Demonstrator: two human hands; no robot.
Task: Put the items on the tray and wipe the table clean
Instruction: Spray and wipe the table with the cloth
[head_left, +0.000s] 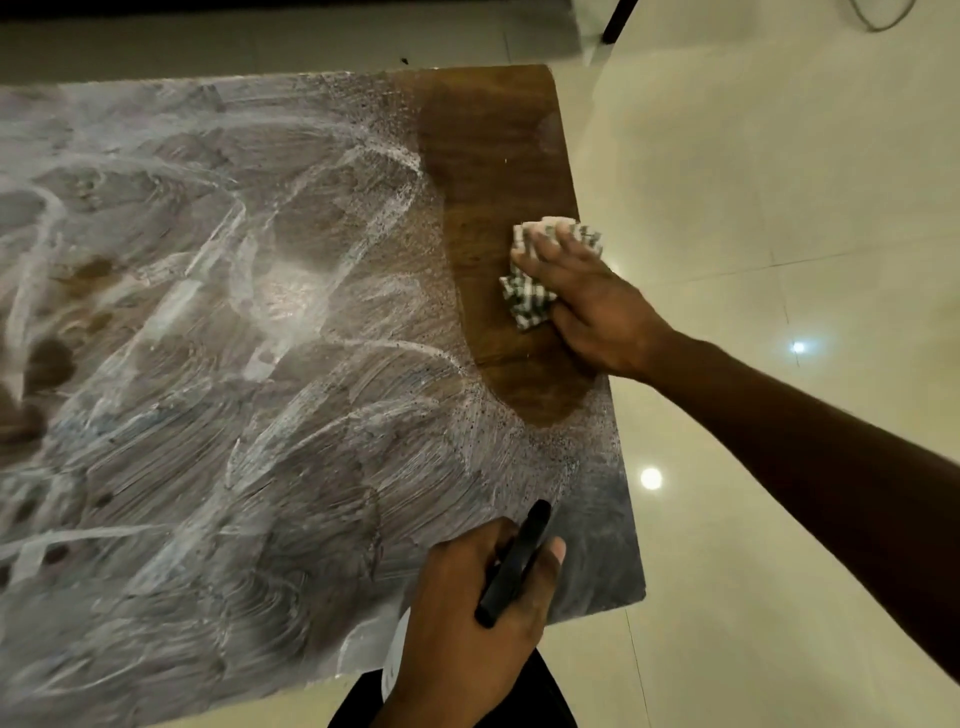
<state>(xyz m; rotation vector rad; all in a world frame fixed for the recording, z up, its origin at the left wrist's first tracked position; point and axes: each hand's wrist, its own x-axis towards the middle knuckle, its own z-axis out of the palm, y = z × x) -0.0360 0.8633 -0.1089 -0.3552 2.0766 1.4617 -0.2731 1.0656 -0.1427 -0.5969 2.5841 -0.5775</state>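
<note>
Pressing a crumpled checked cloth (527, 296) flat against the worktop (260, 364) with the right hand (587, 306), fingers spread over the top of the wad, palm bearing down, so that grip is closed onto the cloth rather than pinching it. Lying near the worktop's right edge, inside a dark strip of bare wood (493, 208) already cleared of the white soapy film (208, 312) that coats nearly everything left of the cloth. Soft, light and limp by the look of it, likely damp and a little slick with foam; best held bunched under the whole palm, as now, since a fingertip hold would probably let it drag and unfold. Wrapped around a black spray trigger (514, 564) of what seems a white bottle (395, 654), mostly hidden below the near edge, the left hand (467, 623) sits well nearer than the cloth, its grip closed on that trigger. Right of the cloth, only a narrow margin before the edge and then pale tiled floor (779, 208); risk of pushing foam over the side there. Left of the cloth, wide open filmed surface with no tray or other items in view, so long strokes that way look unobstructed. Most of the wiping apparently still to do.
</note>
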